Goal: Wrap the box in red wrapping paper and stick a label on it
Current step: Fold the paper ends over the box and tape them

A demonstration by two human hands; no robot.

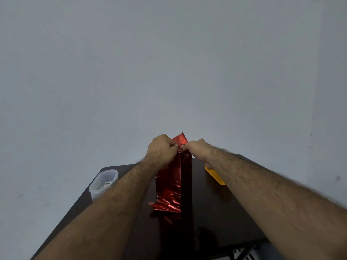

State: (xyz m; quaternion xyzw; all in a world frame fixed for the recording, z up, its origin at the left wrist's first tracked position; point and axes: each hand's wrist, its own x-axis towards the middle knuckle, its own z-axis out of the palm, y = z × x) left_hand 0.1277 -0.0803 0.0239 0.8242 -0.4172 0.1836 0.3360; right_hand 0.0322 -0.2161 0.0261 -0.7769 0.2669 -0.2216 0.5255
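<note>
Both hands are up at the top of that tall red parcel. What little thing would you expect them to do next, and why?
Probably fold the pointed flap of red paper down flat onto the top of the box. The left hand and right hand pinch the paper there, and the flap sticks up loose.

Views: one only, head-worn, so nothing is shared with another camera.
Facing: forward and slightly down, grey wall (169,62) filling the upper frame.
Nearness: close above the dark table (216,212); both forearms run in from the bottom corners.
</note>
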